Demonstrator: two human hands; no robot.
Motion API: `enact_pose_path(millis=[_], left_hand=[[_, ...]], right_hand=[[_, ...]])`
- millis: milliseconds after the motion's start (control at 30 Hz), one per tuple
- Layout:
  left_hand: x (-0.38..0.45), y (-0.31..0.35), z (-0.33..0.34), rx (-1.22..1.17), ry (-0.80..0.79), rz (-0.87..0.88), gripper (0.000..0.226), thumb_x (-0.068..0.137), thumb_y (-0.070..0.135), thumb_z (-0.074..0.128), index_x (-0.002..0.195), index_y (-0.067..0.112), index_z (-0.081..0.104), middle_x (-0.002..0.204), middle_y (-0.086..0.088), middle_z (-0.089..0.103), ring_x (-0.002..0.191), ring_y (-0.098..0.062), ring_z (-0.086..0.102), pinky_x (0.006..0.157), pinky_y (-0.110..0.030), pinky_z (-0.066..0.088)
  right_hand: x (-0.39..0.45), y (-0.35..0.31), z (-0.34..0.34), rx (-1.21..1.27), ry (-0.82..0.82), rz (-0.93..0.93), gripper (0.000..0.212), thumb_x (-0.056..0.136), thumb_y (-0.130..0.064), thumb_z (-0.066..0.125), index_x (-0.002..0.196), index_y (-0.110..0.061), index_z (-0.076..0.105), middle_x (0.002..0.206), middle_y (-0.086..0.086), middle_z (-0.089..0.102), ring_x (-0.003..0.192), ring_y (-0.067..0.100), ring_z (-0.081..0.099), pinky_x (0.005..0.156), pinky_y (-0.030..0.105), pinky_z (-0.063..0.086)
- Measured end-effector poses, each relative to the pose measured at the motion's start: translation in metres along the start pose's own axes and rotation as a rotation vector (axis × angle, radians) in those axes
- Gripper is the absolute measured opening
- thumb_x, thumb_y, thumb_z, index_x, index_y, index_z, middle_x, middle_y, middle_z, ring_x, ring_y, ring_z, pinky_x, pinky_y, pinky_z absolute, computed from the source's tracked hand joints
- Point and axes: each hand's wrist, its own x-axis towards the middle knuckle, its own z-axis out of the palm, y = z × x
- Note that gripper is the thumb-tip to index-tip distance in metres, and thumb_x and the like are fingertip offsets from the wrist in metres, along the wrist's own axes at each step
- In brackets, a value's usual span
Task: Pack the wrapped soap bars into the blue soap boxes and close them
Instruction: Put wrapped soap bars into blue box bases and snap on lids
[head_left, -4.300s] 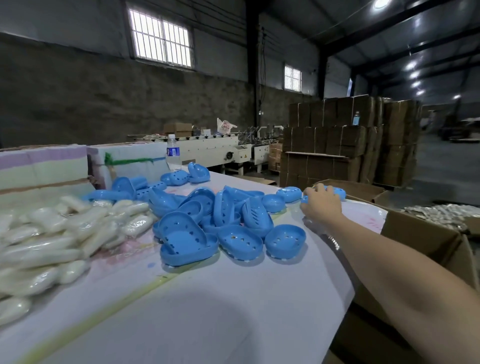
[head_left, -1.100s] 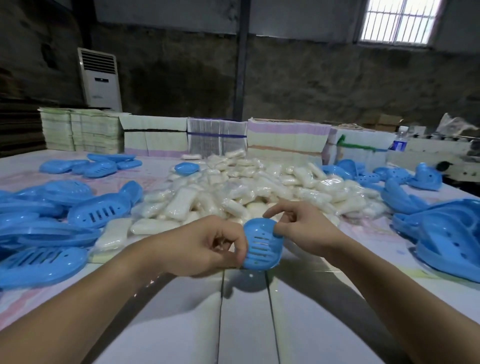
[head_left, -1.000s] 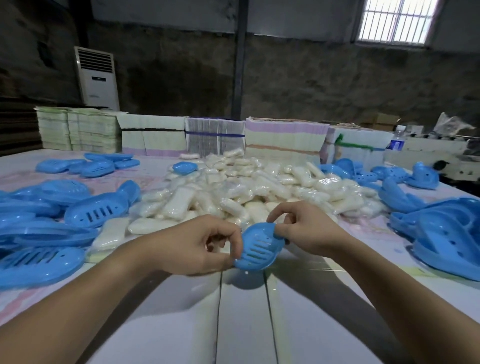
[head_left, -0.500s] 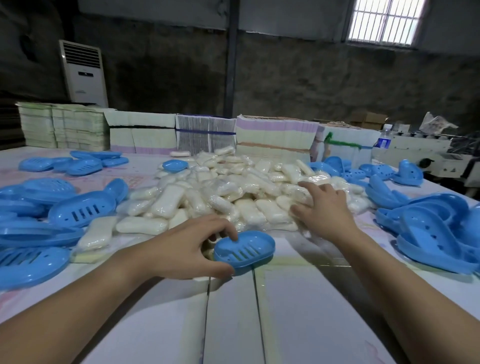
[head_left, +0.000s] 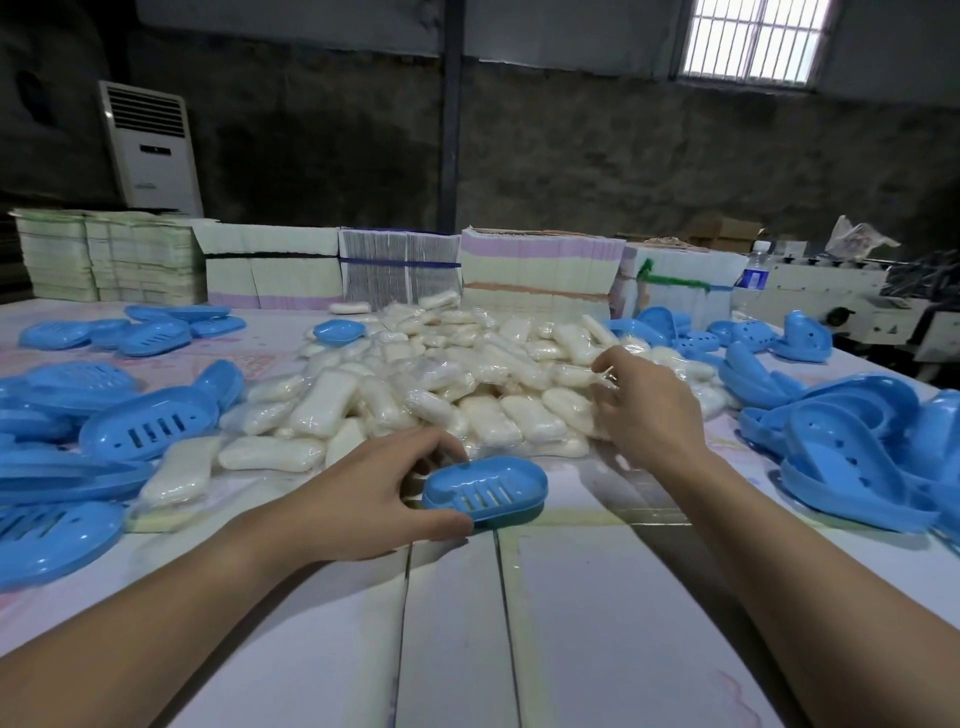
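A blue slotted soap box half (head_left: 488, 491) lies open side up on the white table (head_left: 571, 623) in front of me. My left hand (head_left: 363, 499) grips its left end, thumb on the near rim and fingers over the far rim. Behind it spreads a big pile of wrapped soap bars (head_left: 415, 374), white in clear film. My right hand (head_left: 649, 410) is on the right side of that pile, its fingers curled round a wrapped bar whose film glints at the fingertips.
Several blue box halves lie heaped at the left (head_left: 150, 423) and at the right (head_left: 841, 447). Stacks of flat cartons (head_left: 540, 275) line the table's far edge, with a water bottle (head_left: 753, 275) beside them. An air conditioner (head_left: 150, 150) stands at the back left.
Both hands held the blue box half up a second ago. It now lies on the table under my left hand, and my right hand has let go and reached to the soap pile.
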Motion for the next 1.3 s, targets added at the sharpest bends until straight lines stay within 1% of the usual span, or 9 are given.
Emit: enact_pose_path(millis=[167, 300, 533, 667, 800, 900, 1000, 1133, 1300], left_hand=[[0.0, -0.001, 0.0, -0.018, 0.002, -0.013, 0.051, 0.061, 0.06, 0.075, 0.106, 0.042, 0.06, 0.104, 0.02, 0.066, 0.097, -0.001, 0.062, 0.08, -0.021, 0.052], [0.0, -0.001, 0.0, -0.016, 0.0, -0.013, 0.05, 0.062, 0.06, 0.075, 0.106, 0.042, 0.06, 0.104, 0.021, 0.066, 0.098, -0.002, 0.062, 0.079, -0.021, 0.052], [-0.001, -0.003, -0.001, -0.051, 0.004, -0.049, 0.051, 0.067, 0.051, 0.085, 0.109, 0.043, 0.058, 0.104, 0.02, 0.065, 0.102, 0.001, 0.06, 0.084, -0.022, 0.052], [0.0, -0.001, -0.001, -0.039, 0.014, -0.072, 0.055, 0.068, 0.047, 0.087, 0.113, 0.04, 0.057, 0.105, 0.016, 0.065, 0.1, 0.0, 0.06, 0.085, -0.024, 0.052], [0.0, 0.001, -0.002, -0.041, 0.017, -0.09, 0.06, 0.068, 0.045, 0.088, 0.116, 0.041, 0.052, 0.107, 0.015, 0.065, 0.101, -0.002, 0.061, 0.087, -0.025, 0.052], [-0.001, 0.003, -0.003, -0.034, 0.005, -0.098, 0.066, 0.069, 0.046, 0.087, 0.121, 0.043, 0.047, 0.11, 0.014, 0.063, 0.101, -0.004, 0.06, 0.089, -0.031, 0.053], [-0.002, 0.005, -0.003, -0.034, 0.006, -0.11, 0.069, 0.068, 0.044, 0.088, 0.122, 0.044, 0.045, 0.111, 0.014, 0.063, 0.102, -0.003, 0.061, 0.09, -0.03, 0.053], [-0.002, 0.005, -0.003, -0.042, 0.013, -0.103, 0.057, 0.067, 0.041, 0.089, 0.112, 0.04, 0.054, 0.106, 0.015, 0.066, 0.098, -0.004, 0.062, 0.087, -0.031, 0.053], [-0.001, 0.003, -0.003, -0.057, 0.012, -0.118, 0.046, 0.065, 0.04, 0.09, 0.103, 0.035, 0.065, 0.101, 0.014, 0.068, 0.095, -0.006, 0.063, 0.088, -0.035, 0.054]], right_hand=[[0.003, -0.002, -0.01, 0.117, 0.121, 0.033, 0.009, 0.093, -0.019, 0.057, 0.09, -0.026, 0.062, 0.086, -0.002, 0.069, 0.081, 0.024, 0.061, 0.07, 0.039, 0.051], [0.002, -0.004, -0.016, 0.19, 0.173, 0.03, 0.012, 0.091, -0.011, 0.06, 0.09, -0.02, 0.068, 0.083, -0.001, 0.07, 0.082, 0.023, 0.061, 0.077, 0.041, 0.051], [0.0, -0.024, -0.045, 0.684, 0.321, 0.179, 0.02, 0.085, -0.009, 0.063, 0.081, -0.028, 0.068, 0.075, -0.011, 0.067, 0.068, -0.001, 0.061, 0.068, 0.024, 0.052], [-0.01, -0.048, -0.052, 1.207, 0.17, 0.428, 0.022, 0.083, -0.001, 0.067, 0.087, -0.023, 0.067, 0.071, -0.003, 0.068, 0.051, 0.006, 0.057, 0.044, 0.02, 0.044], [-0.025, -0.069, -0.037, 1.457, -0.115, 0.551, 0.02, 0.087, 0.006, 0.062, 0.09, -0.013, 0.064, 0.072, 0.003, 0.068, 0.045, 0.005, 0.054, 0.04, 0.018, 0.039], [-0.038, -0.079, -0.022, 1.319, -0.265, 0.51, 0.022, 0.085, 0.007, 0.062, 0.083, -0.014, 0.065, 0.072, 0.003, 0.067, 0.045, 0.009, 0.05, 0.037, 0.019, 0.037], [-0.043, -0.081, -0.012, 1.148, -0.287, 0.387, 0.023, 0.085, 0.006, 0.061, 0.078, -0.015, 0.065, 0.061, -0.002, 0.062, 0.05, 0.015, 0.047, 0.041, 0.023, 0.04], [-0.041, -0.073, -0.006, 0.637, -0.253, 0.112, 0.021, 0.085, -0.007, 0.059, 0.078, -0.026, 0.067, 0.052, -0.007, 0.052, 0.051, 0.006, 0.049, 0.054, 0.024, 0.044], [-0.039, -0.066, -0.005, 0.363, -0.402, -0.042, 0.026, 0.082, -0.008, 0.056, 0.072, -0.031, 0.064, 0.054, -0.007, 0.057, 0.057, 0.006, 0.055, 0.052, 0.02, 0.039]])
